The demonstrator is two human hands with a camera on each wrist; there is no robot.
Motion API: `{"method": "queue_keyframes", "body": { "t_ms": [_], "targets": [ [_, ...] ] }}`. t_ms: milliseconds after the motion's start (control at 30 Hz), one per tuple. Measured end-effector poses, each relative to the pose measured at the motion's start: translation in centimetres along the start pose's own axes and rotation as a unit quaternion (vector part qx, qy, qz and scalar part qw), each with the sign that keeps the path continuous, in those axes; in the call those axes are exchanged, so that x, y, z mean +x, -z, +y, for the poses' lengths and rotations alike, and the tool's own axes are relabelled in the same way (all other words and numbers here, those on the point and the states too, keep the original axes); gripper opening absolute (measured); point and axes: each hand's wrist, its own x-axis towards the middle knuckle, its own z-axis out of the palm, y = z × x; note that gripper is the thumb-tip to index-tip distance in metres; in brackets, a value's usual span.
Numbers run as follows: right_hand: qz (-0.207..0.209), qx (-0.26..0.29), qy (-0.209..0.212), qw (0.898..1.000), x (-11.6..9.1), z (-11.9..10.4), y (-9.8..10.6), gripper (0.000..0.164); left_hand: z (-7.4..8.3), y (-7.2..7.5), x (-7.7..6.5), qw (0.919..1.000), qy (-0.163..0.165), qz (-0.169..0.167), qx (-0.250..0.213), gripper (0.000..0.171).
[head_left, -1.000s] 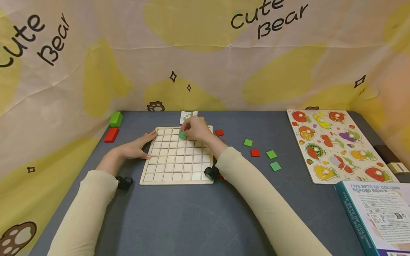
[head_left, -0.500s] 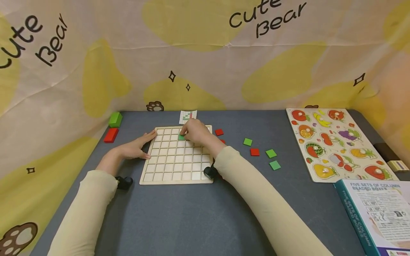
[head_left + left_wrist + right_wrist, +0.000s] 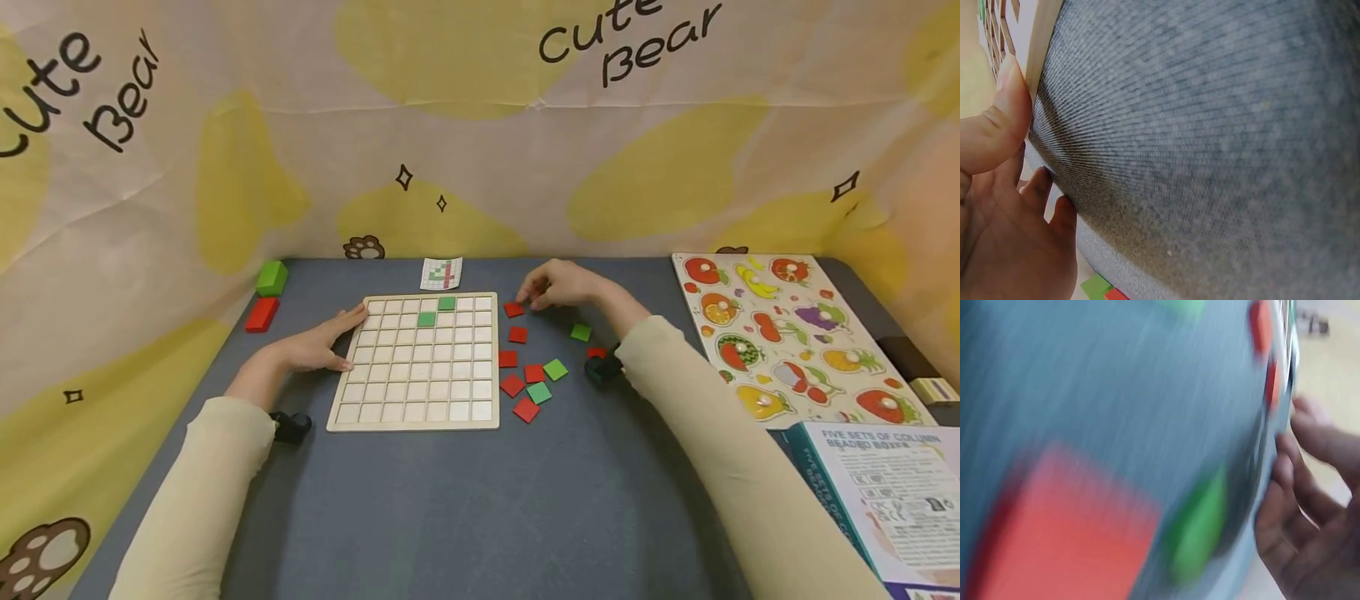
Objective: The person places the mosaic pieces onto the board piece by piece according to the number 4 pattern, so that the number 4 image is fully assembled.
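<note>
A pale wooden grid board [image 3: 412, 428] lies on the dark table. My left hand [image 3: 315, 346] rests along its left edge, fingers and thumb spread; in the left wrist view the thumb [image 3: 1010, 103] lies against the board's side. One green square tile [image 3: 427, 319] sits in the second row from the far edge, and another green tile [image 3: 447, 303] in the far row. Right of the board, my right hand [image 3: 561, 285] hovers with loosely bent fingers and nothing visible between them. Its fingertips are just above a red square tile [image 3: 513, 309].
Several loose red and green tiles, including a red one [image 3: 527, 409], lie beside the board's right edge. A small pattern card [image 3: 441, 273] is behind it. Green [image 3: 272, 278] and red blocks [image 3: 262, 314] stand far left. A fruit puzzle [image 3: 772, 333] and box [image 3: 885, 492] lie right.
My right hand has let go of the green tile in the second row and moved right, off the board. The far-row green tile is now uncovered. My left hand has stayed put.
</note>
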Motion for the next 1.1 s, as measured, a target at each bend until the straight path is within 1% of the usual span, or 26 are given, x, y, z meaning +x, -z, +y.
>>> {"method": "queue_keyframes", "body": {
  "t_ms": [133, 200, 267, 367, 467, 633, 733, 833, 900, 967, 1033, 1100],
  "targets": [
    [-0.072, 0.045, -0.030, 0.996, -2.3, 2.6, 2.1, 0.029, -0.1, 0.1, -0.1, 1.0000, 0.003, -0.002, 0.001, 0.098],
    [-0.096, 0.050, -0.037, 0.993, -3.1, 3.5, 2.7, 0.032, -0.2, 0.2, -0.2, 1.0000, 0.003, -0.001, 0.000, 0.098],
    [-0.112, 0.043, -0.037, 0.992, -3.7, 3.9, 3.2, 0.036, -0.2, 0.2, -0.1, 1.0000, 0.004, 0.000, 0.001, 0.098],
    [-0.128, 0.025, -0.030, 0.991, -4.1, 4.2, 3.5, 0.039, -0.3, 0.2, -0.1, 1.0000, 0.002, 0.002, 0.004, 0.098],
    [-0.138, 0.008, -0.023, 0.990, -4.3, 3.9, 3.5, 0.040, -0.4, 0.1, 0.1, 1.0000, 0.000, 0.002, 0.008, 0.098],
    [-0.143, -0.010, -0.010, 0.990, -4.1, 3.8, 3.3, 0.032, -0.3, 0.1, 0.0, 1.0000, 0.001, 0.000, 0.005, 0.099],
    [-0.130, -0.024, -0.006, 0.991, -4.0, 3.8, 3.0, 0.026, -0.2, 0.1, 0.0, 1.0000, 0.001, 0.001, 0.006, 0.099],
    [-0.095, -0.050, -0.007, 0.994, -4.1, 3.4, 2.8, 0.023, -0.2, 0.1, -0.1, 1.0000, 0.001, 0.002, 0.004, 0.099],
    [-0.060, -0.067, -0.015, 0.996, -4.1, 2.7, 2.5, 0.022, -0.2, 0.1, 0.0, 1.0000, 0.000, 0.002, 0.002, 0.099],
    [-0.021, -0.073, -0.011, 0.997, -3.9, 1.6, 2.0, 0.020, -0.1, 0.1, 0.0, 1.0000, 0.000, 0.000, 0.000, 0.099],
    [0.021, -0.062, -0.003, 0.998, -3.4, 0.3, 1.2, 0.018, -0.1, 0.0, 0.1, 1.0000, -0.001, -0.002, -0.002, 0.099],
    [0.064, -0.037, 0.011, 0.997, -2.4, -1.2, 0.1, 0.016, -0.1, 0.0, 0.2, 1.0000, -0.003, -0.003, -0.003, 0.099]
  ]
}}
